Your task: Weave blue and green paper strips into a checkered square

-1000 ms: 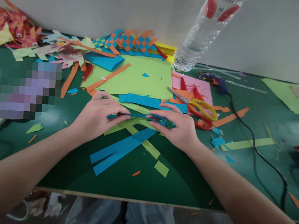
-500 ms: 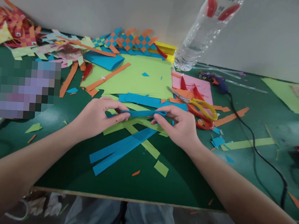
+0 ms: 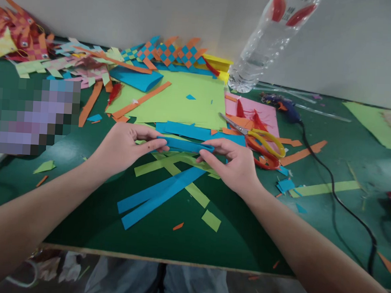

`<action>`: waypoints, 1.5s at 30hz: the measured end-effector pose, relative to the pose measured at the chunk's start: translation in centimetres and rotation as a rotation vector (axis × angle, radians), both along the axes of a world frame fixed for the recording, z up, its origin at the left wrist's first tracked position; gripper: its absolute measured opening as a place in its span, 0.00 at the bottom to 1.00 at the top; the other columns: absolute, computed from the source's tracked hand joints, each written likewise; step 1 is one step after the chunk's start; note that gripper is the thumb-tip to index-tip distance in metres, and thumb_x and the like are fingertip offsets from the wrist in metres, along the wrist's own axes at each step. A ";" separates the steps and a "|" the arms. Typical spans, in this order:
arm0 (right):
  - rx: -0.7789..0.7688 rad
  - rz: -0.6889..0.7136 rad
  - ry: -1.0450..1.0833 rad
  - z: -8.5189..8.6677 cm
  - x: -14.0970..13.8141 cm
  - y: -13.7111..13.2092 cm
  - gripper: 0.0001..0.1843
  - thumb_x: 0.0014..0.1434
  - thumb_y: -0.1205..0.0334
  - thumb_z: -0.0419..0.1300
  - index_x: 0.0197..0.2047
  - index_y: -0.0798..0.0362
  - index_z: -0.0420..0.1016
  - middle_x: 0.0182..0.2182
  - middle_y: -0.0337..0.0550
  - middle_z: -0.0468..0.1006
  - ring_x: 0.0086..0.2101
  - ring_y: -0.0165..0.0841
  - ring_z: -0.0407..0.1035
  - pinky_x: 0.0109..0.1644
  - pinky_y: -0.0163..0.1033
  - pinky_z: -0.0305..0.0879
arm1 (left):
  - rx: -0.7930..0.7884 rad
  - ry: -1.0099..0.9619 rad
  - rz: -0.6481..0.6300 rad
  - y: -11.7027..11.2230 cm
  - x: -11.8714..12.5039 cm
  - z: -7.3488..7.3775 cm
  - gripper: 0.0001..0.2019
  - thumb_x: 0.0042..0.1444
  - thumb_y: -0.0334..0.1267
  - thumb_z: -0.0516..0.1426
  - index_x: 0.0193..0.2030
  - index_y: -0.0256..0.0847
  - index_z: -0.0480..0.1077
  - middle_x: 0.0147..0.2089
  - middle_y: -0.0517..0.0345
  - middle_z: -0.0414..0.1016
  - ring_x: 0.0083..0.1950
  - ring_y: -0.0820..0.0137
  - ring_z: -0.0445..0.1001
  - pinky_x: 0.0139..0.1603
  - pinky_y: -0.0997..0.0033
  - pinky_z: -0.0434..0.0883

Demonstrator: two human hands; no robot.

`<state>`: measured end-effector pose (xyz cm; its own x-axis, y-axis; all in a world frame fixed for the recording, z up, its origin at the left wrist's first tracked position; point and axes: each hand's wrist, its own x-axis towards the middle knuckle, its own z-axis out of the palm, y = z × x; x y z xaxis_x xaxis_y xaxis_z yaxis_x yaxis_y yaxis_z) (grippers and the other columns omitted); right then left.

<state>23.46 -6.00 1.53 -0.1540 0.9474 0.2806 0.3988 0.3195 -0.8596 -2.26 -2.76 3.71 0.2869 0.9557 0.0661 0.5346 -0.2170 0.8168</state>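
Folded blue strip (image 3: 185, 145): one, held just above the middle of the worktop (image 3: 87, 228), lengthwise between two hands, its right end bent into a narrow loop. Left hand (image 3: 124, 145): grip closed to a pinch, thumb against fingers, on the strip's left end. Right hand (image 3: 236, 164): grip likewise closed to a pinch, on the looped end.

Below the hands, light-green strips (image 3: 197, 194) cross one another — too overlapped to count. Toward the near edge, two blue strips (image 3: 161, 190) fan out from a shared end; beside them lie one light-green piece (image 3: 211, 220) and one orange scrap (image 3: 178, 226), apart from each other.

Behind the hands, one large light-green sheet (image 3: 191, 111) reaches toward the far edge, with one curled blue sheet (image 3: 136, 79) on its back left corner. To the right, one pair of scissors (image 3: 251, 133) lies partly over one pink sheet (image 3: 264, 107).

Along the far edge: four checkered woven pieces (image 3: 188, 54) — three blue and orange, one blue and green — then one clear bottle (image 3: 259, 53) and one dark-blue hand tool (image 3: 292, 113). Far left corner: a heap of red and orange woven pieces (image 3: 26, 39), not countable.
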 end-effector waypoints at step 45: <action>0.125 -0.192 0.074 -0.8 0.7 0.6 0.04 0.57 0.58 0.73 0.37 0.46 0.87 0.33 0.38 0.87 0.33 0.34 0.79 0.40 0.41 0.80 | 0.091 0.028 0.031 0.5 -0.5 0.1 0.11 0.56 0.51 0.63 0.35 0.48 0.84 0.33 0.60 0.86 0.36 0.65 0.82 0.43 0.69 0.78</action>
